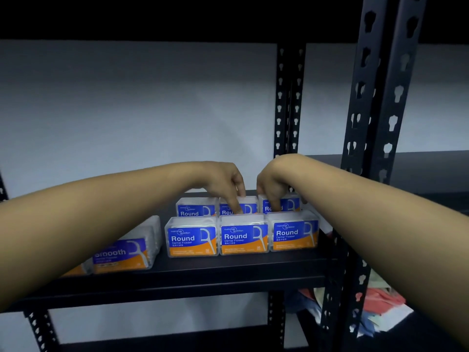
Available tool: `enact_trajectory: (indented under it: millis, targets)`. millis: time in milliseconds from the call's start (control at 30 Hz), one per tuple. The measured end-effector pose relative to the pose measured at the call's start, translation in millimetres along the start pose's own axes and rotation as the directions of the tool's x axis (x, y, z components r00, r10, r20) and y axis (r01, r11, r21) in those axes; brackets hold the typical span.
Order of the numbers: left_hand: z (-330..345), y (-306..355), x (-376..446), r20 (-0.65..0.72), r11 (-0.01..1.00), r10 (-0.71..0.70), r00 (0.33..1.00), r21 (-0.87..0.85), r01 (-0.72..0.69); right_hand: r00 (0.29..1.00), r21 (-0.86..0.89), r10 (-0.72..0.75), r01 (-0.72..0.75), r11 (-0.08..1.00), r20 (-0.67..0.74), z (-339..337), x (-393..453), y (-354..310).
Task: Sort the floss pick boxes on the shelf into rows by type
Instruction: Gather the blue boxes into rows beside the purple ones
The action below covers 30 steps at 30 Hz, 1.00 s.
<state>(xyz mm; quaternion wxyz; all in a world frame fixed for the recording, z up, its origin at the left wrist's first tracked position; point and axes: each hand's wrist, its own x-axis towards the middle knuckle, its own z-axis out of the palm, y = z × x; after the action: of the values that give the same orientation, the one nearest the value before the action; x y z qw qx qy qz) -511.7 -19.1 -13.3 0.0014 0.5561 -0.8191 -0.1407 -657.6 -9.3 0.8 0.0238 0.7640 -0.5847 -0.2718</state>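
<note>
**Floss Pick Boxes: Shelf State**

Six clear rigid plastic boxes stood on the black metal shelf [228, 268] in two rows of three. The near row [242, 236] carried blue-and-orange labels reading "Round Dental Flosser"; the far row [196, 208] showed "Round", partly hidden by the hands. At near left, apart from the rows, a "Smooth" box [127, 251] stood partly behind the left forearm.

The left hand [225, 182] reached over the far middle box [243, 205], fingers pointed down and touching its front. The right hand [272, 185] had fingers curled over the far right box [286, 203]; whether it gripped could not be told.

Perforated black uprights [288, 102] stood at right. Coloured clutter [375, 308] lay below right.
</note>
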Motion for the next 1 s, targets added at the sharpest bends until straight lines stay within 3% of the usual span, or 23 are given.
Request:
enact_trajectory:
  millis: [133, 367, 500, 700, 800, 1000]
  targets:
    - [-19, -24, -21, 0.05, 0.998, -0.041, 0.998, -0.053, 0.044, 0.999, 0.004, -0.023, 0.023, 1.0, -0.031, 4, -6, 0]
    - [-9, -53, -27, -0.012, 0.986, -0.086, 0.996, -0.144, 0.084, 0.998, 0.056, -0.021, 0.025, 0.998, -0.067, 7, -20, -4]
    - [-5, -54, -25, -0.021, 0.979, -0.066, 0.998, -0.194, 0.061, 0.996, 0.18, -0.028, 0.044, 0.983, -0.088, 9, -27, -5]
    - [2, -55, -27, -0.022, 0.958, -0.029, 0.999, -0.286, 0.021, 0.999, 0.37, -0.034, 0.023, 0.929, 0.023, 5, -32, -10]
    - [4, -57, -29, -0.011, 0.946, -0.025, 1.0, -0.323, 0.02, 0.999, 0.473, -0.031, 0.031, 0.881, -0.009, 3, -30, -15]
    - [10, -59, -30, -0.019, 0.928, -0.011, 1.0, -0.372, 0.003, 1.0, 0.515, -0.006, 0.002, 0.857, 0.007, 3, -10, -17]
